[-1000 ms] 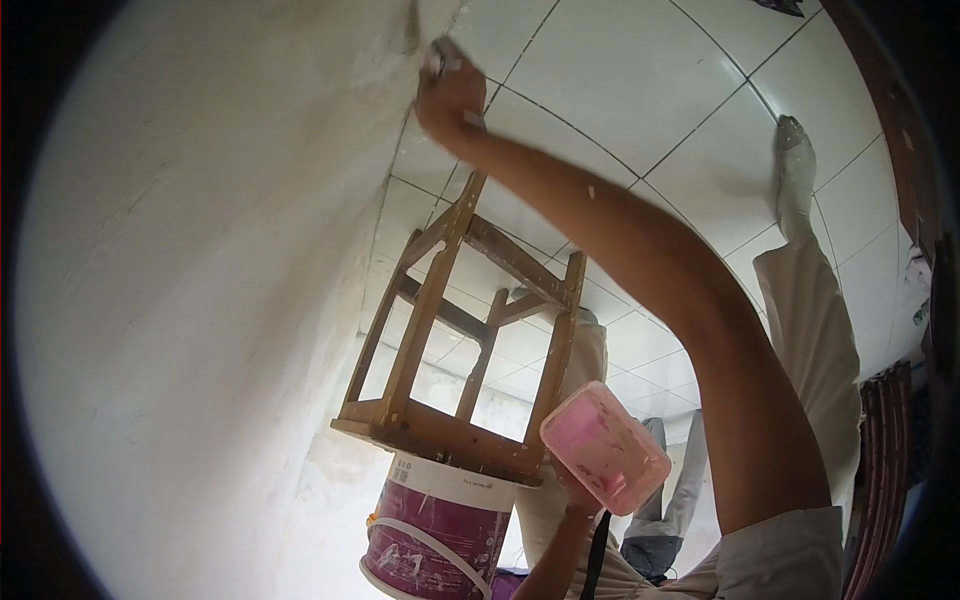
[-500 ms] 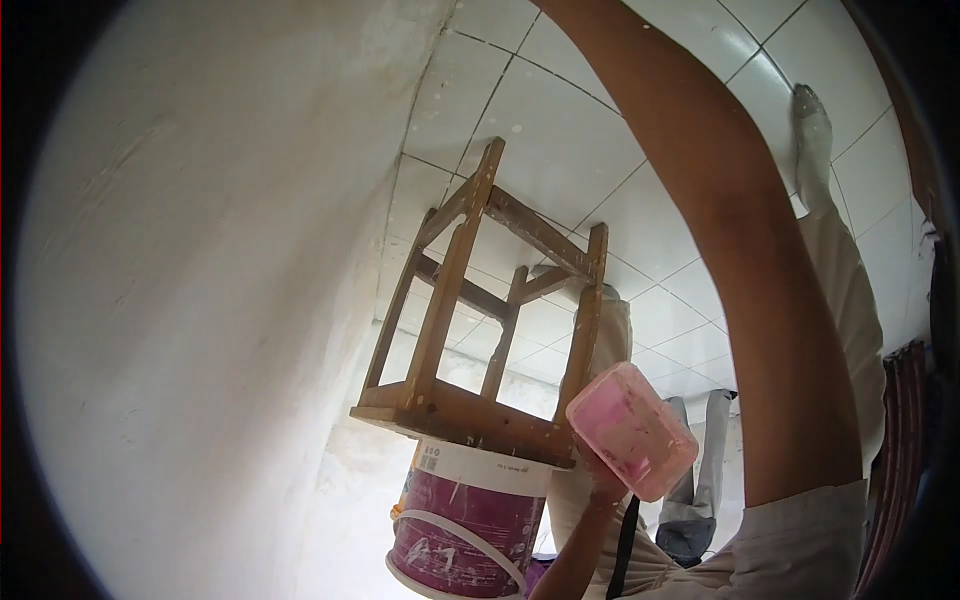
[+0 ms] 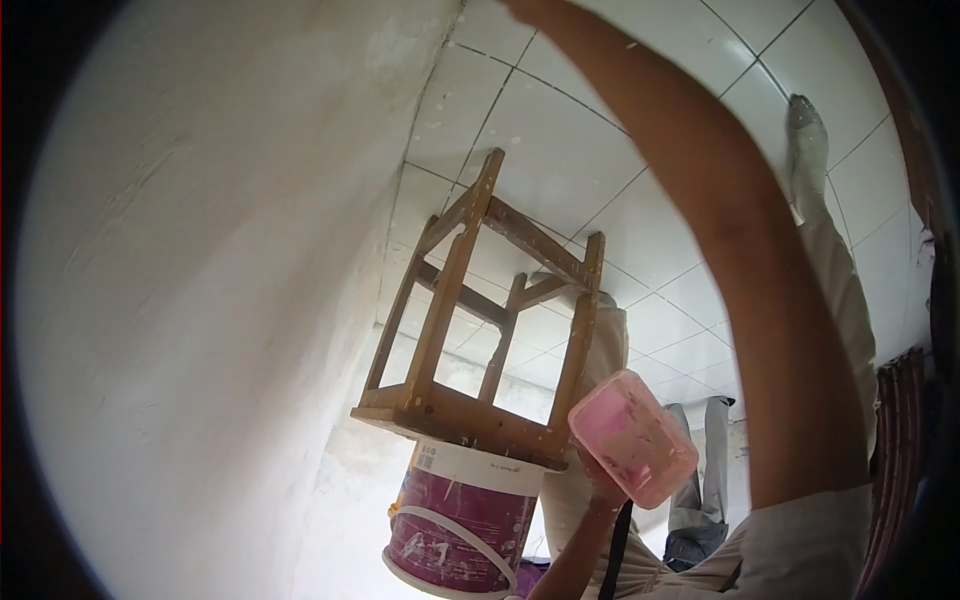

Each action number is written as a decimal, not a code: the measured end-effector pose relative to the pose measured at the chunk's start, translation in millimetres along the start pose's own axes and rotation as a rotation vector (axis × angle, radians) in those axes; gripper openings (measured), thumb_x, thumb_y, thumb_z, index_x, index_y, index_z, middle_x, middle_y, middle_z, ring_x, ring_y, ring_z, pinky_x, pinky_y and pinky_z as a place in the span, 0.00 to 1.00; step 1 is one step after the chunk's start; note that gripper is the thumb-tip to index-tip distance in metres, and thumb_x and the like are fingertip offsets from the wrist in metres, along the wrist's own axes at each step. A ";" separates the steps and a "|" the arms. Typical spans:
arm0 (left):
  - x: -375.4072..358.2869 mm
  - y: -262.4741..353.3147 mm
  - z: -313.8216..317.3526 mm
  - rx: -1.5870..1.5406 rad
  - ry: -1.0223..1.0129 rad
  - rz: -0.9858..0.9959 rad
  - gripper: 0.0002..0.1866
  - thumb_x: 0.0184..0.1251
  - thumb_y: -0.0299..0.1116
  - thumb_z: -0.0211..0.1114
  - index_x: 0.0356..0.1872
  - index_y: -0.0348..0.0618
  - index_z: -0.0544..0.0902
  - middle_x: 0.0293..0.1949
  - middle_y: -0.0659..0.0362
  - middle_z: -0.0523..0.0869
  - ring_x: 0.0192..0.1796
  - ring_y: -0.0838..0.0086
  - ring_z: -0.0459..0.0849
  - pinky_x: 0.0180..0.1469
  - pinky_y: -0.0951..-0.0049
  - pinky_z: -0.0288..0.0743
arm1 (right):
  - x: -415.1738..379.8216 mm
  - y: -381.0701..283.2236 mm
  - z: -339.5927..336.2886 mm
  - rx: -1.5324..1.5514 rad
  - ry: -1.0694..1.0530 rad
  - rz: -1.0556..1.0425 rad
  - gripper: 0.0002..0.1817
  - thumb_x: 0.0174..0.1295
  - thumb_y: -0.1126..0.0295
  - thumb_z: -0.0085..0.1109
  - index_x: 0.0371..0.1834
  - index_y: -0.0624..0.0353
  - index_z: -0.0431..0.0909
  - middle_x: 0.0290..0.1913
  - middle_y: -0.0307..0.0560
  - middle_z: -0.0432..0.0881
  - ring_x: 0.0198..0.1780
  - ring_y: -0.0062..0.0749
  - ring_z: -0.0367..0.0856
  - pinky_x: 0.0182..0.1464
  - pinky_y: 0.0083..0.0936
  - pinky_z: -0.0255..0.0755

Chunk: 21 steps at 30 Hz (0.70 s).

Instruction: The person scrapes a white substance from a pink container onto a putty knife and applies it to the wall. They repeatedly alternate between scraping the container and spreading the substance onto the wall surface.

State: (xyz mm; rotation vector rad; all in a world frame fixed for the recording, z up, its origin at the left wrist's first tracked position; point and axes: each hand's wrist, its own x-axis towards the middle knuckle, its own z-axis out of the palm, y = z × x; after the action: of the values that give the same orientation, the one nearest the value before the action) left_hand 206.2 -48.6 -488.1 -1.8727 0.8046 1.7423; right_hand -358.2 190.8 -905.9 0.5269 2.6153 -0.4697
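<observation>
Tub: pink, smeared inside, held in your left hand, fingers closed under its base. It sits low in the view, just beside the stool seat's corner, barely shifted from a second ago.

Right hand: a second ago at the seam where wall meets floor, pressed to the plaster. Now it has run further along that seam to the top edge of view and is mostly cut off; can't tell its grip. Judgement: you are working along the wall's foot, tub kept ready.

Stool legs stand on the tiles; bucket touches its seat. Your foot is planted well apart, right.
</observation>
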 end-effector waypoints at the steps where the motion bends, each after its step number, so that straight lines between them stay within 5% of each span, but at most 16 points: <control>1: 0.1 -1.4 3.3 -0.006 0.021 -0.018 0.44 0.65 0.75 0.41 0.71 0.53 0.61 0.66 0.58 0.66 0.67 0.62 0.68 0.67 0.52 0.66 | -17.7 -18.2 -9.8 -0.006 0.000 0.000 0.15 0.65 0.69 0.52 0.53 0.60 0.79 0.50 0.55 0.81 0.56 0.31 0.78 0.40 0.35 0.80; 4: -1.1 1.6 15.3 0.099 -0.031 -0.007 0.44 0.64 0.75 0.41 0.71 0.53 0.60 0.66 0.58 0.66 0.68 0.62 0.67 0.67 0.52 0.66 | -89.6 -78.7 1.0 1.067 0.262 0.483 0.23 0.66 0.55 0.50 0.46 0.69 0.76 0.44 0.63 0.82 0.49 0.54 0.80 0.52 0.43 0.72; 5: -1.2 0.3 5.6 0.087 -0.028 0.004 0.44 0.64 0.76 0.41 0.71 0.53 0.60 0.66 0.58 0.67 0.68 0.62 0.67 0.67 0.52 0.66 | -117.4 -102.6 17.2 0.970 0.427 0.394 0.19 0.61 0.62 0.55 0.53 0.60 0.77 0.47 0.55 0.80 0.48 0.54 0.78 0.51 0.47 0.71; 6: 0.6 1.3 -2.0 0.086 -0.037 0.007 0.45 0.64 0.76 0.41 0.71 0.53 0.60 0.66 0.58 0.67 0.67 0.62 0.68 0.67 0.52 0.66 | -168.0 -86.7 -13.1 1.234 0.360 0.267 0.20 0.60 0.68 0.55 0.56 0.58 0.75 0.48 0.58 0.80 0.47 0.60 0.78 0.52 0.46 0.71; 8: -0.2 2.5 -19.6 0.145 -0.023 0.010 0.45 0.64 0.76 0.40 0.71 0.53 0.60 0.66 0.58 0.67 0.67 0.62 0.68 0.67 0.52 0.66 | -198.3 -66.6 13.8 1.313 0.198 -0.212 0.19 0.65 0.68 0.48 0.59 0.56 0.74 0.48 0.59 0.81 0.50 0.55 0.78 0.51 0.45 0.71; 11: -0.8 9.8 -14.6 0.192 0.003 0.017 0.45 0.63 0.76 0.40 0.71 0.53 0.60 0.66 0.59 0.67 0.67 0.62 0.68 0.67 0.52 0.66 | -186.4 -30.3 25.0 1.045 0.044 0.089 0.17 0.70 0.64 0.45 0.52 0.63 0.76 0.47 0.61 0.82 0.48 0.56 0.80 0.50 0.46 0.74; 12: -2.2 9.9 -7.1 0.169 0.008 0.025 0.45 0.63 0.77 0.40 0.71 0.54 0.60 0.66 0.59 0.67 0.67 0.62 0.67 0.67 0.53 0.66 | -162.5 -15.9 41.3 0.461 0.333 0.010 0.17 0.70 0.64 0.43 0.52 0.62 0.77 0.46 0.59 0.82 0.45 0.52 0.80 0.45 0.42 0.75; 13: -1.3 10.5 -2.4 0.170 0.000 0.026 0.45 0.63 0.77 0.40 0.71 0.54 0.60 0.66 0.59 0.67 0.67 0.62 0.67 0.67 0.53 0.66 | -130.6 3.7 18.6 0.626 0.155 0.321 0.17 0.69 0.63 0.43 0.50 0.59 0.79 0.45 0.56 0.83 0.43 0.47 0.81 0.40 0.40 0.75; 14: -1.1 11.5 1.9 0.133 -0.022 0.004 0.45 0.62 0.77 0.40 0.71 0.54 0.60 0.66 0.60 0.67 0.68 0.63 0.66 0.66 0.52 0.67 | -101.7 20.6 23.4 0.275 0.214 0.246 0.13 0.66 0.65 0.49 0.45 0.55 0.82 0.44 0.49 0.84 0.44 0.40 0.81 0.39 0.39 0.75; 16: -7.5 10.8 18.5 0.104 -0.038 -0.015 0.46 0.62 0.77 0.40 0.71 0.54 0.60 0.66 0.60 0.66 0.68 0.63 0.66 0.66 0.52 0.67 | -52.6 42.8 2.2 0.269 0.118 0.176 0.12 0.64 0.66 0.51 0.44 0.56 0.82 0.43 0.49 0.84 0.44 0.41 0.81 0.39 0.38 0.75; 17: -12.4 8.7 36.2 0.601 -0.017 0.239 0.46 0.61 0.78 0.40 0.71 0.55 0.60 0.66 0.60 0.66 0.68 0.62 0.66 0.65 0.52 0.68 | -32.2 45.5 -9.0 0.267 0.079 0.125 0.11 0.63 0.67 0.52 0.43 0.56 0.82 0.43 0.49 0.84 0.44 0.41 0.82 0.39 0.37 0.75; 19: -16.4 12.8 45.1 1.094 0.016 0.495 0.47 0.60 0.78 0.41 0.71 0.55 0.60 0.66 0.60 0.66 0.68 0.62 0.66 0.65 0.51 0.68 | -13.4 26.7 -31.5 0.235 0.030 0.070 0.10 0.61 0.68 0.54 0.42 0.56 0.82 0.42 0.49 0.84 0.44 0.41 0.82 0.39 0.36 0.76; 21: -13.3 21.2 42.8 0.461 0.175 0.085 0.49 0.58 0.79 0.44 0.72 0.54 0.59 0.67 0.60 0.65 0.68 0.61 0.67 0.65 0.51 0.68 | -38.5 -10.7 -49.4 0.401 0.062 0.171 0.09 0.60 0.69 0.56 0.41 0.57 0.82 0.41 0.49 0.84 0.44 0.41 0.83 0.39 0.35 0.76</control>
State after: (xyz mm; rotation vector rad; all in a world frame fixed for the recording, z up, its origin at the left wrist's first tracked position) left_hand 160.1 -33.5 -477.7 -1.7026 1.2478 1.3038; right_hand -347.5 190.3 -843.3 0.8970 2.5099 -0.9411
